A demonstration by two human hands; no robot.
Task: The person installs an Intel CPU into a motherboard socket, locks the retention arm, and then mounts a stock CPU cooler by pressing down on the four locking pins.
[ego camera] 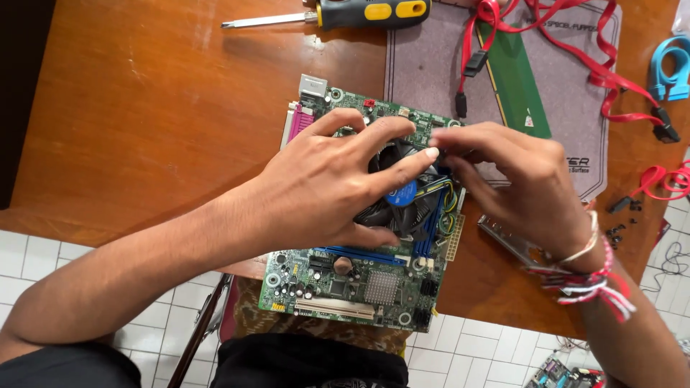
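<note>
L hand (327, 179) fingers spread gripping cooler fan (402, 197); R hand (517, 179) fingers pinch its rim.

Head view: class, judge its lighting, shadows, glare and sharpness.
Head view: even, soft light; the screwdriver casts a faint shadow on the table; mild sheen on the wood; left hand, right hand and motherboard are sharp.

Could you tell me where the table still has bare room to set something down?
The widest bare wood lies left of the motherboard, below the screwdriver. The right side is crowded: grey mat, red cables, loose screws. Both the left hand and right hand cover the fan.
</note>
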